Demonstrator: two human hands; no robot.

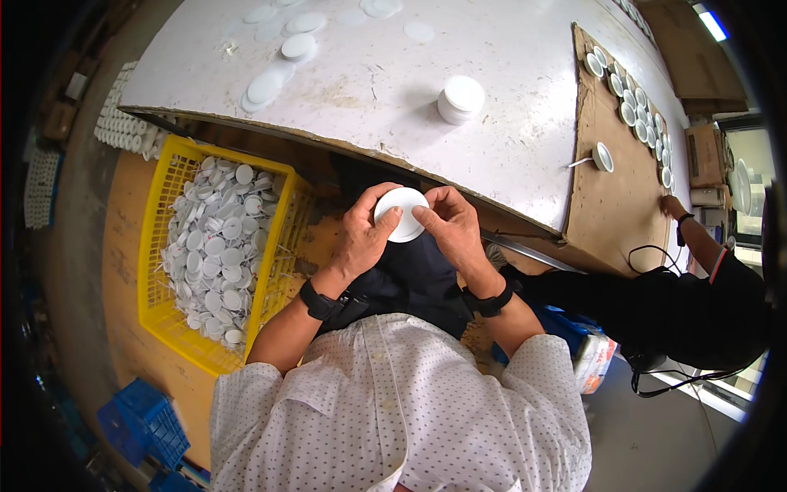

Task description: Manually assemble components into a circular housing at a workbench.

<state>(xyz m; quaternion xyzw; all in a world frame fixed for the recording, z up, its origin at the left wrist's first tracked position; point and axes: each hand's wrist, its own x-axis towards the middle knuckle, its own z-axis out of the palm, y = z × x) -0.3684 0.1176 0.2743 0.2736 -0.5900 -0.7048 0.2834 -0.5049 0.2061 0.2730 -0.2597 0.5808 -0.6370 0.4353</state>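
Note:
Between my two hands, over my lap and just off the table's front edge, is a white round plastic cap [403, 220] with a raised rim. My left hand [362, 233] grips its left side, the thumb pressed on its face. From the right, my right hand [456, 230] pinches the same cap, thumb also on the face. The fingers behind the cap are hidden. A short stack of white discs [463, 95] stands on the white table [352, 115] ahead of my hands.
At my left a yellow crate [147, 275] holds many white round-headed parts [215, 246]. Thin white discs [299, 47] lie at the table's far left. On the right, white cups [629, 113] stand on a cardboard sheet [602, 209], where another person's hand [674, 207] reaches.

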